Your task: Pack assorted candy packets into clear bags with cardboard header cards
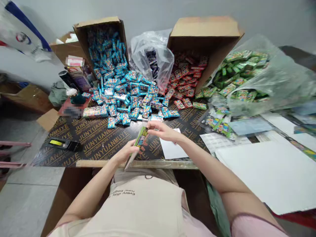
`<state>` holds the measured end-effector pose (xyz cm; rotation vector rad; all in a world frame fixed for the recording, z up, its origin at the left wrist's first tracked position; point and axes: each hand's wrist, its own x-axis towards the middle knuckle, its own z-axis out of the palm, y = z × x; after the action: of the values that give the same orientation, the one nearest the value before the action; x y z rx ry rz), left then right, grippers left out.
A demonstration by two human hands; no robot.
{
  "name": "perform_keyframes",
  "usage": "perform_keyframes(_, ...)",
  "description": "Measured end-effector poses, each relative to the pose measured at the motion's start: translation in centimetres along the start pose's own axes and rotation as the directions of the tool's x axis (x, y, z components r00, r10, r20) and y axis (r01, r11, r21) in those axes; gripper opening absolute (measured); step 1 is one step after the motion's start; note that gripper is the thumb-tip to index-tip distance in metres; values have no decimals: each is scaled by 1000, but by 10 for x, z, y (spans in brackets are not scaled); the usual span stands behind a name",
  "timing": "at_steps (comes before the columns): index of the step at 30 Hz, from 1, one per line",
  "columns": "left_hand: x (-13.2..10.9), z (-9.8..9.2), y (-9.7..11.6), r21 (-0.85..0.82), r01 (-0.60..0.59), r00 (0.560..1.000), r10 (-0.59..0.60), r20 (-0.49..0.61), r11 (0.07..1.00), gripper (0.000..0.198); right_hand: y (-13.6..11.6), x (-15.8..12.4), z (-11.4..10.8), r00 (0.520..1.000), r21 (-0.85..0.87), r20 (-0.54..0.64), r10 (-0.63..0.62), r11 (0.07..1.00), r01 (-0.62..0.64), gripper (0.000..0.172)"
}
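The left hand and right hand pinch a green printed packet above black plywood stamped JUNYUANMUYE.

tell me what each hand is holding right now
Left hand: closed, holding the lower end of a green printed packet
Right hand: closed, pinching the upper end of the same packet

Cardboard box of blue packets

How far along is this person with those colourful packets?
Done: cardboard cartons stand open, packets spilled out. In hand: the left hand and right hand hold a green packet. Still left: heaps of blue packets and red packets, plus green packets in a clear bag.
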<state>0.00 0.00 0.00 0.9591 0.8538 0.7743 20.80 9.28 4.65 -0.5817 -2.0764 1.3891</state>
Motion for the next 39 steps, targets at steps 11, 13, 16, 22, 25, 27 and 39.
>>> perform_keyframes(11, 3, 7, -3, 65, 10, 983, 2, -185, 998, 44, 7, 2, 6, 995, -49, -91, 26, 998, -31, 39)
perform_keyframes(13, 6, 4, -4, 105, -19, 978, 40, -204, 994, 44, 8, 0, 16, 952, -92, -305, 24, 994, -55, 36)
perform_keyframes(16, 10, -1, -3, 156, -75, 962, 112, -248, 985, 42, 8, -4, 25, 783, -202, -618, -71, 977, -70, 51)
perform_keyframes(22, 14, -4, -2, 444, -159, 898, 316, -305, 882, 38, 28, -8, 35, 882, 246, -384, 273, 951, -188, 48)
perform_keyframes(25, 21, -3, -7, 535, -132, 896, 331, -296, 835, 44, 36, -8, 39, 881, 351, -334, 334, 912, -213, 34)
perform_keyframes(27, 27, -4, -11, 518, -140, 876, 350, -333, 844, 48, 37, -11, 42, 860, 398, -352, 369, 891, -219, 32)
perform_keyframes(39, 40, -20, -46, 244, -56, 968, 113, -226, 968, 44, 82, -51, 52, 823, 360, -276, 496, 847, -390, 50)
